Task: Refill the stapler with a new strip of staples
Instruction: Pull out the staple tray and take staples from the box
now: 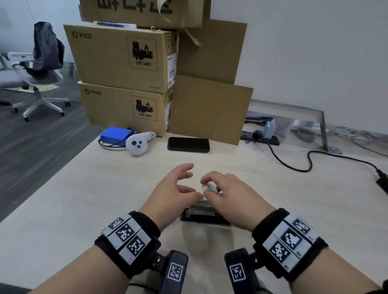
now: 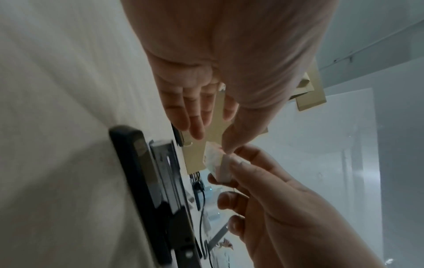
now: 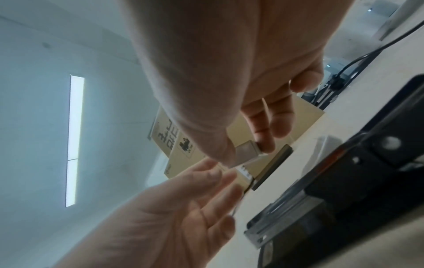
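Note:
A black stapler [image 1: 204,216] lies opened out on the pale table [image 1: 73,196], its metal staple channel [image 2: 165,163] facing up. Just above it my right hand [image 1: 211,185] pinches a small pale staple box [image 1: 211,187] between thumb and fingers; the box also shows in both wrist views [image 2: 218,163] [image 3: 246,154]. My left hand [image 1: 186,184] hovers left of the box with fingers spread and relaxed, and its thumb tip [image 2: 229,145] touches the box's end. No staple strip is visible outside the box.
A dark phone [image 1: 188,144], a white controller [image 1: 139,144] and a blue pack [image 1: 116,136] lie behind the hands. Stacked cardboard boxes [image 1: 125,75] stand at the back. A power strip [image 1: 260,136] and a black cable [image 1: 300,166] run to the right.

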Action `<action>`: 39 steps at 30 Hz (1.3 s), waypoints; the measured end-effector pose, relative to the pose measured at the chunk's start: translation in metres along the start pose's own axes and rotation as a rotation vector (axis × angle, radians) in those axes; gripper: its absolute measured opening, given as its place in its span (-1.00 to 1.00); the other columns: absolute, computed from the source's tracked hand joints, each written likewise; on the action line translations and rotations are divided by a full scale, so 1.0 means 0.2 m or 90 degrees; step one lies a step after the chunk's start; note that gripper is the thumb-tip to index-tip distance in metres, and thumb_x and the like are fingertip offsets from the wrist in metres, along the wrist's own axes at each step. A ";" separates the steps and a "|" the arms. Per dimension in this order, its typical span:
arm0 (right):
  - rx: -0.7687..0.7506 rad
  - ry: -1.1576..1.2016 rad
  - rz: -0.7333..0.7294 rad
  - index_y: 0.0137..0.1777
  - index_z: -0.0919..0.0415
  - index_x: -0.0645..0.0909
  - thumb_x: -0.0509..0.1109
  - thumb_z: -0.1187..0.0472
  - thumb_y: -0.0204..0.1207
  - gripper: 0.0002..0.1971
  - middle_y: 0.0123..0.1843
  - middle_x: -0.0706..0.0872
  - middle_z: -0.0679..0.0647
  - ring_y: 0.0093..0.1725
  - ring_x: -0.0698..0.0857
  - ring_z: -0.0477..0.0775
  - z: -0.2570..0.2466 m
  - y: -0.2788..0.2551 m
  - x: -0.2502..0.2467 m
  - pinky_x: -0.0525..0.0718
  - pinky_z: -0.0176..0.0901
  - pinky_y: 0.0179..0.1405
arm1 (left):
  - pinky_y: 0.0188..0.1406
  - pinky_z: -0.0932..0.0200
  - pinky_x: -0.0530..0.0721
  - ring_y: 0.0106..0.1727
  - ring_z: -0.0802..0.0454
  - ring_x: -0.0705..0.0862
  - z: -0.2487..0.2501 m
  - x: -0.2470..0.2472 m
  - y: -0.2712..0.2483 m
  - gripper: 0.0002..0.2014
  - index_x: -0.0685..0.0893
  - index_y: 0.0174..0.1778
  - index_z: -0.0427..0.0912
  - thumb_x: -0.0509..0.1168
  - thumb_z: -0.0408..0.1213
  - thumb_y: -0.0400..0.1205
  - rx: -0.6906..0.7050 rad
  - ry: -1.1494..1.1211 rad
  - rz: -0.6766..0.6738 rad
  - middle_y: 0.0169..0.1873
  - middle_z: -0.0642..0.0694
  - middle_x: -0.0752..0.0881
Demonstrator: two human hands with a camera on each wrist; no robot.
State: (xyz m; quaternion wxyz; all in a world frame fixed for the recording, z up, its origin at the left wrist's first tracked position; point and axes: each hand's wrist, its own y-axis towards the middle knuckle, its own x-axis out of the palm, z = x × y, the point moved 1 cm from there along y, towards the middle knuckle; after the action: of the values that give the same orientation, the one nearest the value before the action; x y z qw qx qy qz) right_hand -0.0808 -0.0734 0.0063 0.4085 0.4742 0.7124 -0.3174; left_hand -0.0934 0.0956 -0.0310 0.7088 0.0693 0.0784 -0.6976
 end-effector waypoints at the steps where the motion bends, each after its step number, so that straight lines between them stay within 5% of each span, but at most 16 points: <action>1: -0.011 0.003 0.002 0.27 -0.35 0.49 0.18 -0.11 0.67 -0.78 0.16 0.61 -0.02 0.14 0.67 0.11 -0.01 -0.04 0.00 0.62 0.20 0.29 | 0.01 0.19 0.80 0.11 0.15 0.82 0.01 0.03 -0.03 -0.28 0.49 0.55 0.21 0.54 -0.36 0.51 -0.002 -0.022 -0.025 0.32 0.23 0.60; 6: -0.029 0.028 -0.027 0.38 -0.28 0.55 0.21 0.03 0.70 -0.69 0.22 0.53 0.02 0.16 0.66 0.09 -0.01 -0.20 0.01 0.60 -0.02 0.27 | -0.22 0.26 0.75 -0.06 0.12 0.84 -0.03 0.12 -0.14 -0.33 0.55 0.56 -0.11 0.41 -0.65 0.53 -0.033 -0.108 -0.098 0.28 -0.12 0.73; 11: -0.049 0.073 -0.036 0.36 -0.32 0.60 0.25 0.02 0.69 -0.69 0.27 0.50 -0.09 0.23 0.63 -0.05 0.04 -0.30 0.03 0.55 -0.10 0.37 | -0.24 0.18 0.74 -0.12 0.06 0.81 -0.08 0.17 -0.22 -0.31 0.57 0.49 -0.11 0.44 -0.59 0.40 -0.059 -0.165 -0.107 0.01 -0.12 0.88; 15: -0.054 0.129 -0.048 0.35 -0.32 0.64 0.29 0.01 0.69 -0.70 0.14 0.44 -0.31 0.04 0.55 -0.35 0.08 -0.33 0.06 0.44 -0.43 0.16 | -0.28 0.20 0.72 -0.09 0.13 0.81 -0.09 0.19 -0.25 -0.23 0.54 0.54 -0.14 0.48 -0.46 0.33 -0.061 -0.179 -0.121 0.25 -0.13 0.80; 19: -0.058 0.148 -0.072 0.42 -0.33 0.62 0.27 0.02 0.68 -0.64 0.24 0.53 -0.19 0.22 0.56 -0.25 0.11 -0.34 0.06 0.48 -0.29 0.35 | -0.22 0.16 0.76 -0.03 0.09 0.82 -0.09 0.20 -0.25 -0.23 0.51 0.57 -0.18 0.47 -0.53 0.37 -0.057 -0.176 -0.122 0.28 -0.13 0.76; 22: -0.013 0.257 -0.010 0.35 -0.30 0.63 0.29 0.05 0.65 -0.67 0.03 0.78 -0.08 -0.19 0.73 -0.11 0.12 -0.32 0.05 0.74 -0.15 -0.08 | -0.08 0.23 0.78 0.09 0.18 0.83 -0.07 0.19 -0.24 -0.30 0.49 0.58 -0.16 0.43 -0.65 0.52 -0.041 -0.143 -0.121 0.28 -0.07 0.77; 25: 0.110 0.429 0.045 0.18 -0.10 0.69 0.32 0.09 0.65 -0.81 -0.07 0.86 0.08 -0.39 0.72 -0.03 0.13 -0.29 0.03 0.62 -0.18 -0.47 | -0.08 0.27 0.71 0.29 0.16 0.77 -0.05 0.19 -0.23 -0.20 0.36 0.70 -0.06 0.37 -0.65 0.55 -0.035 -0.113 -0.181 0.47 0.00 0.66; 30: 0.144 0.540 0.021 0.04 0.10 0.79 0.37 0.15 0.63 -0.84 -0.16 0.86 0.14 -0.36 0.69 -0.01 0.16 -0.27 0.04 0.58 -0.20 -0.56 | -0.06 0.27 0.71 0.38 0.12 0.69 -0.05 0.18 -0.22 -0.12 0.18 0.77 -0.06 0.29 -0.74 0.58 -0.030 -0.126 -0.243 0.61 -0.04 0.53; 32: 0.141 0.575 0.031 0.00 0.26 0.75 0.39 0.24 0.63 -0.88 -0.22 0.81 0.15 -0.41 0.68 -0.02 0.17 -0.28 0.06 0.57 -0.21 -0.58 | -0.11 0.25 0.72 0.24 0.19 0.75 -0.07 0.18 -0.22 -0.19 0.33 0.70 -0.06 0.23 -0.79 0.58 -0.039 -0.159 -0.236 0.49 0.03 0.65; 35: 0.162 0.645 0.052 -0.08 0.26 0.67 0.43 0.33 0.59 -0.97 -0.22 0.80 0.18 -0.45 0.70 0.02 0.20 -0.29 0.10 0.57 -0.20 -0.61 | -0.25 0.15 0.71 -0.14 0.08 0.77 -0.11 0.17 -0.23 -0.41 0.77 0.29 0.01 0.16 -0.76 0.64 -0.074 -0.223 -0.217 0.13 0.01 0.87; 39: 0.206 0.748 0.026 -0.10 0.24 0.57 0.41 0.33 0.61 -0.92 -0.28 0.80 0.21 -0.51 0.72 0.07 0.20 -0.31 0.16 0.56 -0.23 -0.67 | -0.34 0.15 0.81 -0.15 -0.03 0.83 -0.14 0.14 -0.26 -0.58 0.75 0.31 -0.21 0.14 -0.66 0.72 -0.148 -0.316 -0.238 0.03 -0.20 0.87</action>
State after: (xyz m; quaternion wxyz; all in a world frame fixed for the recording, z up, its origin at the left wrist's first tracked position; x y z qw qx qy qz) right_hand -0.1353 -0.1158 -0.0374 -0.1238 0.6395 0.7523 -0.0990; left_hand -0.1445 0.0734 -0.0642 0.5689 -0.1994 -0.0063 -0.7978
